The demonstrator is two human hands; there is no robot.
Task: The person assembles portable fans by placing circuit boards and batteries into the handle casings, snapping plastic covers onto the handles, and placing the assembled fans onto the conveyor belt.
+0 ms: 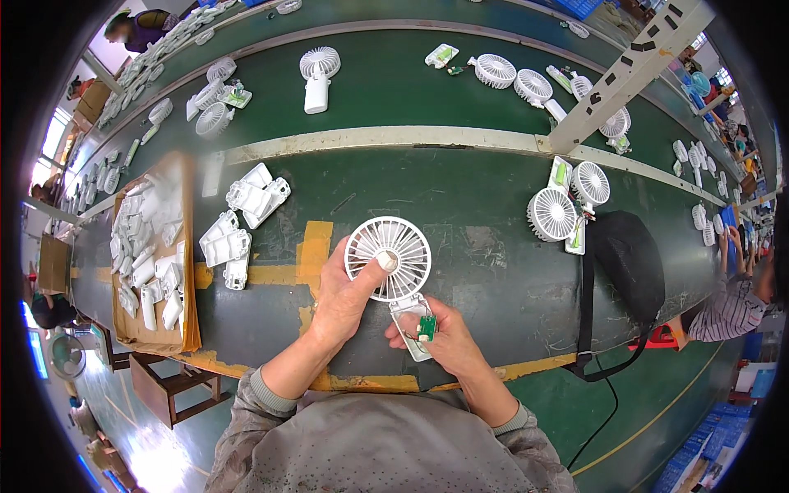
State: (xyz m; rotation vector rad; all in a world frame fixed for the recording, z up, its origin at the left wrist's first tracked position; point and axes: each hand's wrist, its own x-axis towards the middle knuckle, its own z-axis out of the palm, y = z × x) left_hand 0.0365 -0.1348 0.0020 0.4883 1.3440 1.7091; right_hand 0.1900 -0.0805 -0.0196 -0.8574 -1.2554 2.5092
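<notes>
My left hand [343,296] holds the round white grille head of a small hand fan [388,256], thumb pressed on its hub. My right hand [444,335] grips the fan's open white handle shell [413,320] from below. A small green circuit board [426,328] sits in that open handle, with thin wires beside it. Both hands hover over the near edge of the dark green table [477,246].
White handle shells [238,226] lie in loose piles to my left, beside a cardboard tray [152,255] full of them. Two fan heads [567,201] lie to my right by a black bag [629,263]. More fans sit on the far conveyor. Another person's sleeve [727,308] is at the right.
</notes>
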